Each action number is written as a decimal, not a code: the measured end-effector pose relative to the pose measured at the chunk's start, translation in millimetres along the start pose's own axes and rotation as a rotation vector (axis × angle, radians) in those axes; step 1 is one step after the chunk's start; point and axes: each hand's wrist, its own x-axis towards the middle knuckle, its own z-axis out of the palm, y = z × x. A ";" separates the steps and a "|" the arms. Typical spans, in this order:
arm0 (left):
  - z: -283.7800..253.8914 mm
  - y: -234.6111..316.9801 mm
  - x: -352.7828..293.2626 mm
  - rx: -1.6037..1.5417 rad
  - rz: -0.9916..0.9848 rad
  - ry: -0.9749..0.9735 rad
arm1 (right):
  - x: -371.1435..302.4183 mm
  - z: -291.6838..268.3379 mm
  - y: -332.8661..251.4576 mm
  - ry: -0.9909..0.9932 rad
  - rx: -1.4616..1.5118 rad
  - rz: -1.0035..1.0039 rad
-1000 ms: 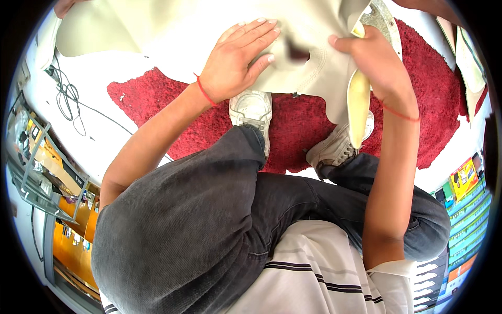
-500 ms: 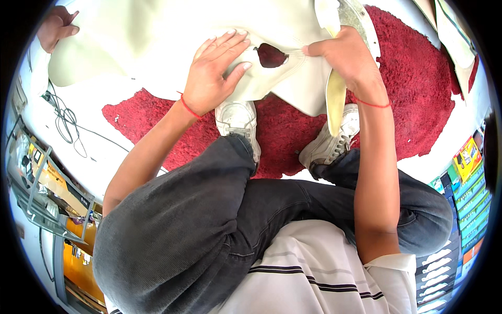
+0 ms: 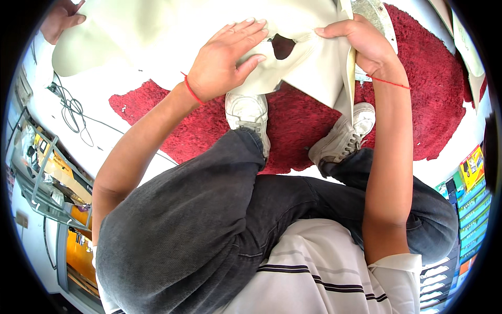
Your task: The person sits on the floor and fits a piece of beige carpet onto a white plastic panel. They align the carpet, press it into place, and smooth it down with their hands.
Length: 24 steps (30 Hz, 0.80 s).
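Fingers nearly straight and slightly parted, thumb out wide: that's your left hand [image 3: 219, 63], palm down over the cream sheet [image 3: 172, 47], just short of twelve o'clock. How firmly it presses, you can't tell. Across to your right hand [image 3: 372, 47], between one and two: thumb on the sheet's face, edge pinched, the other fingers mostly out of sight behind the fold.

Between your hands there's a dark red gap, a hole through the sheet, its rim creased. The sheet spans roughly ten-thirty to one, its top cut off by the frame, its surface washed out by glare. Below it lies the red rug [image 3: 303, 136], partly covered, your left shoe [image 3: 248, 112] and right shoe [image 3: 340, 141] on it. Beyond your right hand, a pale rounded plate [image 3: 379, 23] is half hidden. Over at ten, another person's hand [image 3: 61, 23] sits by the sheet's corner, cropped by the dark rim; its grip is hard to make out.
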 end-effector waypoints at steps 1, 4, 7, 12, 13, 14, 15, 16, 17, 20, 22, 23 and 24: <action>-0.7 -0.1 0.0 0.006 0.001 -0.006 | 5.2 -3.3 4.7 0.004 0.006 0.004; -2.4 1.0 1.9 0.016 0.003 -0.035 | 16.9 -8.4 19.8 0.225 -0.202 0.008; -4.7 -1.3 2.6 0.027 0.017 -0.065 | 13.5 -8.7 9.6 0.132 -0.315 -0.009; -15.7 -9.1 16.7 -0.012 0.102 -0.226 | 12.1 -4.3 7.0 0.207 -0.539 -0.010; -15.9 -11.1 20.8 -0.021 0.124 -0.262 | 12.5 -4.0 8.0 0.233 -0.590 -0.012; -17.6 -10.8 24.5 -0.024 0.128 -0.271 | 13.2 -3.2 8.1 0.221 -0.552 -0.014; -18.2 -9.1 27.2 -0.028 0.134 -0.281 | 13.4 -2.8 8.3 0.211 -0.515 -0.017; -18.1 -7.2 29.6 -0.031 0.140 -0.291 | 12.9 -3.1 8.8 0.201 -0.476 -0.020; -19.0 -6.4 30.7 -0.032 0.130 -0.287 | 12.1 -3.2 6.0 0.173 -0.480 -0.020; -16.5 -5.1 28.0 -0.038 0.123 -0.278 | 2.9 -4.1 0.3 0.116 -0.391 -0.023; -15.4 -8.6 31.1 -0.054 0.146 -0.284 | -3.9 -0.8 5.2 0.107 -0.197 -0.026; -16.6 -6.8 30.3 -0.065 0.148 -0.291 | -7.3 2.0 6.9 0.075 -0.049 -0.013; -17.3 -6.0 31.7 -0.052 0.151 -0.283 | -10.0 5.7 7.5 0.042 0.098 0.001</action>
